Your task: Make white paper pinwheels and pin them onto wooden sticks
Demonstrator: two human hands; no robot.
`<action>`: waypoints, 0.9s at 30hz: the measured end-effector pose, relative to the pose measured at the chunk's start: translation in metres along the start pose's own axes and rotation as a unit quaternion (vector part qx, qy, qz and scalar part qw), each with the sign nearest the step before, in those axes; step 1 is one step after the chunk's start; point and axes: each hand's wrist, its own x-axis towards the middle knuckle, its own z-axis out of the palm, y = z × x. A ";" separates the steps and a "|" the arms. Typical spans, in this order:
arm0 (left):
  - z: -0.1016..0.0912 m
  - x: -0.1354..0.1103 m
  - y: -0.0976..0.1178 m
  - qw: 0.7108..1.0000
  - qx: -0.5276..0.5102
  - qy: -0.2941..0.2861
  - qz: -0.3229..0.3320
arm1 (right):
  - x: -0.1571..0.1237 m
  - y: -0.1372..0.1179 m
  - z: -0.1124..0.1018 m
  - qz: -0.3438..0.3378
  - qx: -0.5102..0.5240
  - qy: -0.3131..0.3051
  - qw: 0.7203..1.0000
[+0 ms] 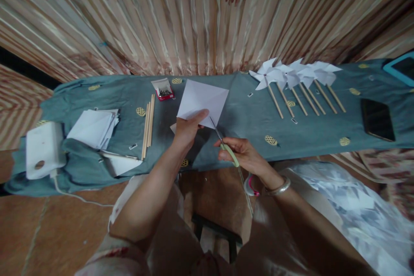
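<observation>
My left hand (186, 130) pinches the lower corner of a white square sheet of paper (203, 99), held up over the teal-covered table (246, 125). My right hand (244, 155) is closed round the pale green handles of a pair of scissors (224, 143). The scissor blades point up-left and meet the paper's lower edge. A silver bangle (280, 187) sits on my right wrist.
Several finished white paper pinwheels on wooden sticks (296, 79) lie at the back right. Bare wooden sticks (148, 125), a small box of pins (164, 89), a stack of white paper (93, 127) and a white device (43, 148) lie left. A dark phone (377, 119) rests right.
</observation>
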 end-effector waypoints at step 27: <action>-0.001 -0.002 0.004 1.000 -0.003 0.002 -0.005 | 0.002 -0.004 0.003 0.047 0.063 0.034 0.996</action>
